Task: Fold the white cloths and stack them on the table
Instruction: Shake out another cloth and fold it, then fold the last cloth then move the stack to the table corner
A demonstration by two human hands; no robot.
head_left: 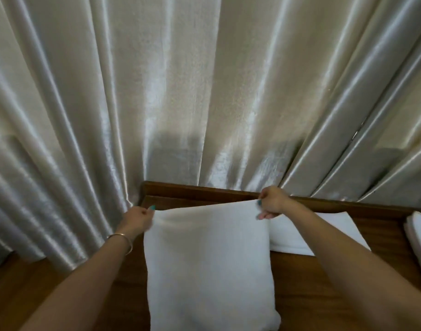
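Note:
A white cloth [208,263] hangs spread in front of me over the dark wooden table [300,283]. My left hand [139,217] pinches its upper left corner, and my right hand [271,203] pinches its upper right corner. The cloth's top edge sags slightly between the two hands; its lower part drops to the bottom of the view. Behind it on the right, a folded white cloth [343,225] lies flat on the table, partly hidden by my right forearm.
A stack of folded white cloths [419,240] sits at the table's right edge. A shiny cream curtain [204,91] hangs close behind the table's raised back rim [192,187]. To the left of the table, wooden floor [11,287] shows.

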